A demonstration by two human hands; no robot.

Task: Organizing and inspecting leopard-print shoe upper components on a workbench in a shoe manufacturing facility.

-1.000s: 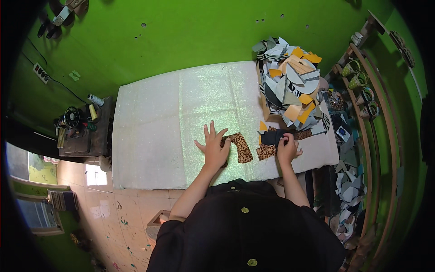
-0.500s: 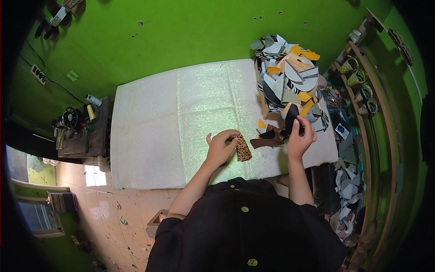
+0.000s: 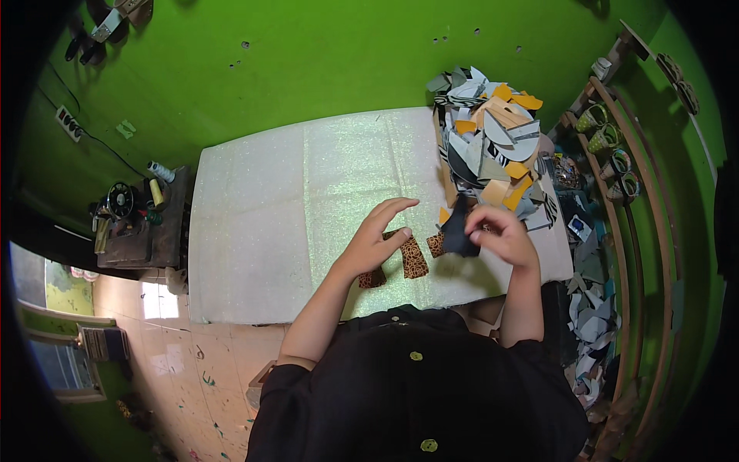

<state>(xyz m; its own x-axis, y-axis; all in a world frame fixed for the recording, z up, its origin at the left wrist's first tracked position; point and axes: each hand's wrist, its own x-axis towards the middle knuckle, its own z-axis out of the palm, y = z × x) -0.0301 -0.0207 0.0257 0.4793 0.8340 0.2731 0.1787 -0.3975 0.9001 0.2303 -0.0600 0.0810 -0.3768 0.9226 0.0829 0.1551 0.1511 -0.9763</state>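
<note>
My left hand (image 3: pixel 372 242) is over the white tabletop with its fingers stretched out and the thumb apart, holding nothing. Just beside its thumb lies a brown-and-black patterned cut piece (image 3: pixel 416 260). A second patterned piece (image 3: pixel 372 279) shows partly from under that hand. My right hand (image 3: pixel 506 237) has its fingers curled in a pinch at the edge of a dark, flat cut piece (image 3: pixel 460 233), which is tilted over the table. Another patterned piece (image 3: pixel 436 245) peeks out at the left of the dark one, which hides the rest of it.
A heaped box of grey, white, orange and zebra-striped scraps (image 3: pixel 493 146) stands at the table's back right. To the left is a sewing machine (image 3: pixel 119 202) with thread spools. A wooden rack (image 3: pixel 616 146) holding small footwear runs along the right wall, with more scraps (image 3: pixel 591 319) below.
My right hand has brought the dark piece left and lower. My left hand has lifted off the patterned piece, its fingers straightening. Another patterned piece now shows below the left hand.
</note>
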